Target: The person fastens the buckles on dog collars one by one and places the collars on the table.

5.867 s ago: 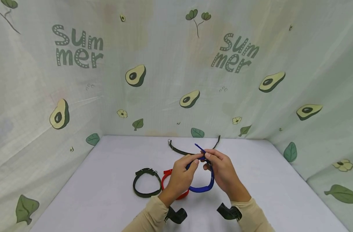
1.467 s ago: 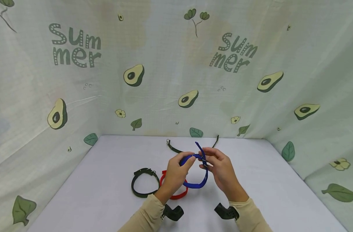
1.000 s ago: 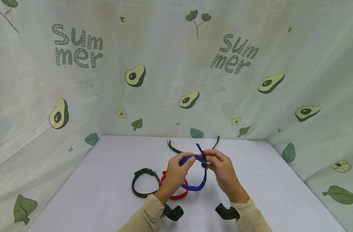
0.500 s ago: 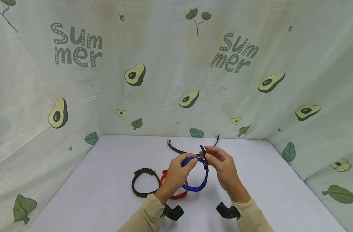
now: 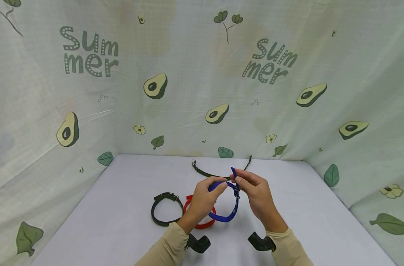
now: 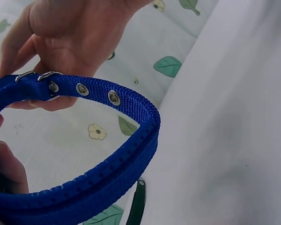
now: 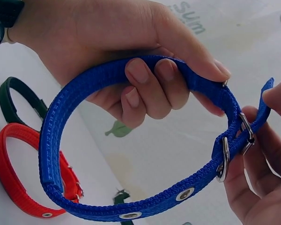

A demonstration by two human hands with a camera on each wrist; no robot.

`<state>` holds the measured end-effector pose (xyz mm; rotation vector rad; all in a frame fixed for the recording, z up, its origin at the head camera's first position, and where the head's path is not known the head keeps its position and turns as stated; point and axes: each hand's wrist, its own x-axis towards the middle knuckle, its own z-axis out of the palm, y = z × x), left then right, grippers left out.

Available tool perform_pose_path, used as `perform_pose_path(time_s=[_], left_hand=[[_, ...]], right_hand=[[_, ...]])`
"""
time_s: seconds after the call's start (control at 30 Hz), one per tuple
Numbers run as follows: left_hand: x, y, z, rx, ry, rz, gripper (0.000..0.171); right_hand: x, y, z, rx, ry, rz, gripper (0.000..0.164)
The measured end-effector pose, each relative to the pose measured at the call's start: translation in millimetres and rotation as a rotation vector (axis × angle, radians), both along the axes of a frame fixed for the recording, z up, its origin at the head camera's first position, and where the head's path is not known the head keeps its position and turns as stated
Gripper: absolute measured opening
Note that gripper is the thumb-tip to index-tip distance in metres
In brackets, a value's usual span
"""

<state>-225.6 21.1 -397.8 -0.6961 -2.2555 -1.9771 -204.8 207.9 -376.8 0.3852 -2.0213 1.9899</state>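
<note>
Both hands hold a blue webbing collar as a loop above the table. My left hand grips the top of the loop, fingers curled round the strap. Pinching the collar at its metal buckle is my right hand. The strap's short free end sticks up above the fingers. Metal eyelets run along the strap beside the buckle.
On the white table lie a closed red collar and a closed dark green collar, left of my hands. An open dark green collar lies near the back. Avocado-print cloth walls stand on three sides.
The blue strap's free end above my right hand has grown shorter, and my right fingers have shifted up onto the buckle. The left hand keeps its grip.
</note>
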Motion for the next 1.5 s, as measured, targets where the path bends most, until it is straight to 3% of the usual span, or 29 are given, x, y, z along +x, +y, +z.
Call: perform_pose_path(time_s=[0.57, 0.8, 1.23, 1.5], left_hand=[[1.3, -2.4, 3.0, 0.039, 0.006, -0.007, 0.027], [-0.2, -3.0, 2.5, 0.021, 0.043, -0.011, 0.028], [0.6, -4.9, 6.7, 0.007, 0.084, -0.033, 0.026], [2.4, -4.7, 7.9, 0.007, 0.093, -0.025, 0.025]], right_hand=[[-1.2, 1.0, -0.7, -0.053, 0.020, -0.021, 0.029], [-0.9, 2.3, 0.1, -0.057, 0.029, 0.001, 0.032], [-1.7, 11.0, -0.2, 0.044, 0.142, 0.100, 0.027], [-0.8, 13.4, 1.2, 0.107, 0.192, 0.105, 0.018]])
